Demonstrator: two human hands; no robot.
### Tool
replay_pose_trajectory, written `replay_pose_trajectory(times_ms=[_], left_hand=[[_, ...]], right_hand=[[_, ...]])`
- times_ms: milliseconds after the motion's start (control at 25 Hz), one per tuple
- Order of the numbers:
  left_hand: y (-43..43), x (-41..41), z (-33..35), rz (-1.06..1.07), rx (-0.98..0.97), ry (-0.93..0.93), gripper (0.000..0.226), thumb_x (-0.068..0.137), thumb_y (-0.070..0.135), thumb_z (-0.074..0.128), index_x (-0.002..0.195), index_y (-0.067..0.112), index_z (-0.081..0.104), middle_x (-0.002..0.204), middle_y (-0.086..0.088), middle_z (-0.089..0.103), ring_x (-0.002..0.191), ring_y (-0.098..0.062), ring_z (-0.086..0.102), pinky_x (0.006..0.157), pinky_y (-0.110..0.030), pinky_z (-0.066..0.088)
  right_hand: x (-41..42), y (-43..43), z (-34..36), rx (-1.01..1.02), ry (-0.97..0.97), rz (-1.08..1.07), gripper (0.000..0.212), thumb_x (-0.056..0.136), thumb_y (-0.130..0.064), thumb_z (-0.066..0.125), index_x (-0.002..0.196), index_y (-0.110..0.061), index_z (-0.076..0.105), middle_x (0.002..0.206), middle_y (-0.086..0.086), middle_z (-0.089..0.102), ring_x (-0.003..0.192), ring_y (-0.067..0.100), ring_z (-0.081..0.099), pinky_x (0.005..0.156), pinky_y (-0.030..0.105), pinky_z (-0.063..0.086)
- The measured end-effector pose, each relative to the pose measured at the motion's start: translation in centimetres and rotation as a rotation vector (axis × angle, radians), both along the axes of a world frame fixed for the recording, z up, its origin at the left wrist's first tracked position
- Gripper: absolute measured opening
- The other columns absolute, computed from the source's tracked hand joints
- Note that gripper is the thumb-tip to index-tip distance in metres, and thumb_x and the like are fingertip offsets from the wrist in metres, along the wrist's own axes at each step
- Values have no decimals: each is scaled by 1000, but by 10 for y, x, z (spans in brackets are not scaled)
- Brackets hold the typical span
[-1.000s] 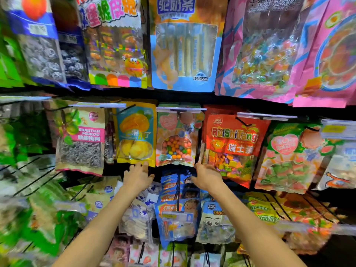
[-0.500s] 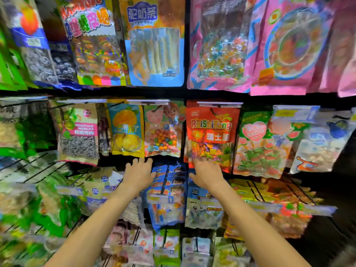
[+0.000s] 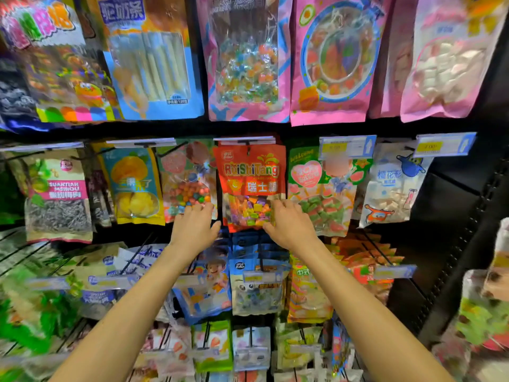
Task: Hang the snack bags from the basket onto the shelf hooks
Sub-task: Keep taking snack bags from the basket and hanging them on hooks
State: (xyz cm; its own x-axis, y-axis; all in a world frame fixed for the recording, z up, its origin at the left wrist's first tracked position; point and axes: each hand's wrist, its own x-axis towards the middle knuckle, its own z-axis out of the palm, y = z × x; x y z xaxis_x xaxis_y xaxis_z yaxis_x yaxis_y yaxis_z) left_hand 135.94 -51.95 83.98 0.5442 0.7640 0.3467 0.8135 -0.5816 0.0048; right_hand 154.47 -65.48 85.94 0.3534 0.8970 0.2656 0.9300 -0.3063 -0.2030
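Red plastic snack bag (image 3: 252, 172) with a clear window of coloured sweets is already up. It hangs from the black wire hook (image 3: 248, 150) under a white label strip (image 3: 245, 139), middle row, between a clear bag of coloured candy balls (image 3: 187, 186) and a green-and-pink gummy bag (image 3: 319, 194). So this one looks hung; I read the current step as a final straighten. Basket not in frame, so can't tell how many bags are left. Both bare forearms reach up and forward, roughly parallel, palms toward the shelf. Left hand (image 3: 194, 227): fingers fairly straight and a little spread, tips resting on the lower part of the candy-ball bag, thumb out toward the red bag's lower left corner; holds nothing that I can see. Right hand (image 3: 289, 224): fingers curled over the red bag's right edge at the window, thumb under the bottom edge, so pinching that lower right corner. Risk, my guess: tugging that corner could pull the bag off the hook.
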Motion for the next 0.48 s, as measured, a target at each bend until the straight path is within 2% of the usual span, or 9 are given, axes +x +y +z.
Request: replay_pose_trajectory(times_ms=[80, 200, 280, 360, 400, 480], left_hand=[[5, 8, 10, -13, -6, -72, 49, 97, 43, 49, 136, 13, 43, 122, -10, 58, 112, -31, 54, 74, -38, 48], [22, 19, 20, -45, -113, -230, 55, 98, 45, 48, 140, 12, 37, 117, -11, 58, 107, -32, 55, 72, -41, 51], [38, 25, 25, -63, -186, -332, 59, 97, 51, 46, 142, 14, 34, 117, -10, 60, 99, -31, 59, 72, -43, 54], [49, 36, 30, -78, -248, -441, 63, 95, 60, 40, 137, 13, 38, 112, -9, 63, 92, -28, 64, 70, -40, 54], [53, 40, 32, -95, -291, -513, 66, 94, 62, 39, 138, 12, 39, 115, -9, 63, 98, -28, 64, 74, -38, 52], [62, 51, 40, -123, -425, -692, 72, 95, 58, 43, 148, 11, 31, 142, -9, 50, 125, -27, 52, 95, -39, 44]], right_hand=[[10, 9, 2, 117, 177, 11, 63, 96, -41, 55, 145, -8, 33, 141, 13, 44, 132, 31, 41, 101, 42, 41], [21, 22, 8, 303, 498, -8, 69, 94, -42, 59, 147, -9, 29, 143, 8, 43, 132, 27, 45, 98, 39, 43], [27, 31, 9, 353, 604, -68, 77, 96, -45, 55, 152, -7, 19, 155, 11, 30, 139, 29, 38, 103, 40, 40], [35, 40, 8, 385, 704, -89, 82, 96, -51, 51, 154, -6, 13, 160, 11, 20, 144, 27, 31, 109, 41, 35], [37, 44, 9, 400, 760, -87, 85, 94, -56, 50, 154, -7, 15, 160, 9, 23, 144, 27, 30, 112, 42, 33], [39, 57, 15, 470, 798, -110, 88, 86, -68, 49, 148, -9, 30, 148, 8, 44, 135, 26, 43, 108, 45, 40]])
